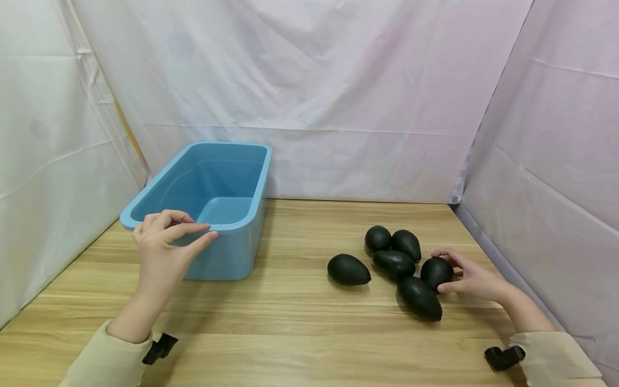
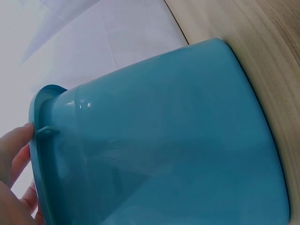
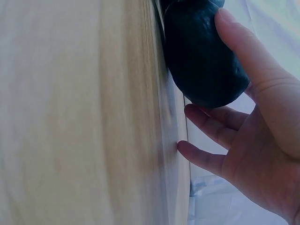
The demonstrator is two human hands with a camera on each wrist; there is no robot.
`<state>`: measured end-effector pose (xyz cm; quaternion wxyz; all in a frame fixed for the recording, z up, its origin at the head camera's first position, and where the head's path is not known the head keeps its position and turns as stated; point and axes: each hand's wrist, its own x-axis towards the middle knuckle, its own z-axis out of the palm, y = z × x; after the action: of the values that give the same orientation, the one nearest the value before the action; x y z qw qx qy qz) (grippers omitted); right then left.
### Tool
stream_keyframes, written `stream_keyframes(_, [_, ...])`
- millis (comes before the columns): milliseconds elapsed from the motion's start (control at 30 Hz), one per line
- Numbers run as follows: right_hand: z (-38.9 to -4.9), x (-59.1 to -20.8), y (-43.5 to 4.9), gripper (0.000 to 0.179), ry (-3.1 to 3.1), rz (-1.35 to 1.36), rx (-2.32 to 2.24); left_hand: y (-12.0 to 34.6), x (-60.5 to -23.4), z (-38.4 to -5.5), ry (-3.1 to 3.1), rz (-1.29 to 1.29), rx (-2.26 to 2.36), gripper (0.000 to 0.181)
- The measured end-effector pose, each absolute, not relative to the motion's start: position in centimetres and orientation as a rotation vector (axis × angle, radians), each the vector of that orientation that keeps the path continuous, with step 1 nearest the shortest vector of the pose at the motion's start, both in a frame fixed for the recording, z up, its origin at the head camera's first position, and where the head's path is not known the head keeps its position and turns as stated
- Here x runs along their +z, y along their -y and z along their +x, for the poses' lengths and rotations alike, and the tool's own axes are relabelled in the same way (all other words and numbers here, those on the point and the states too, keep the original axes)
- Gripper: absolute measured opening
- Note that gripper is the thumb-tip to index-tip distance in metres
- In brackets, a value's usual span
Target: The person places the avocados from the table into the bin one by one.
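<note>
At the near rim of the blue plastic tub [image 1: 227,252], my left hand [image 1: 166,242] pinches the edge between thumb and fingers. The left wrist view has the tub's outer wall [image 2: 159,136] filling most of it, with the fingers at its lip. On the right, my right hand [image 1: 471,277] holds a dark avocado [image 1: 437,272] between its thumb and fingers. That avocado [image 3: 201,56] is close over the wooden table in the right wrist view. Beside it lies another avocado [image 1: 419,299], its narrow end toward the near right.
More dark avocados [image 1: 394,264] cluster left of my right hand, and one avocado [image 1: 348,270] lies apart nearer the tub. Everything rests on a wood-grain table [image 1: 290,333]. White cloth [image 1: 338,80] hangs behind and along both sides.
</note>
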<state>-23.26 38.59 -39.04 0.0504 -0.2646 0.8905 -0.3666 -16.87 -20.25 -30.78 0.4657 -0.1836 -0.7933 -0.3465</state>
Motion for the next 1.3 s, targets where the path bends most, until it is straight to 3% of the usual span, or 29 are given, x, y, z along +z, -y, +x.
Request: stream_keyframes(1300, [-22.9,-37.8,-38.8,0.066,-2.729,-0.796,-1.208,20.0,-30.7,-16.8,1.953,-0.403,-0.850,0.022])
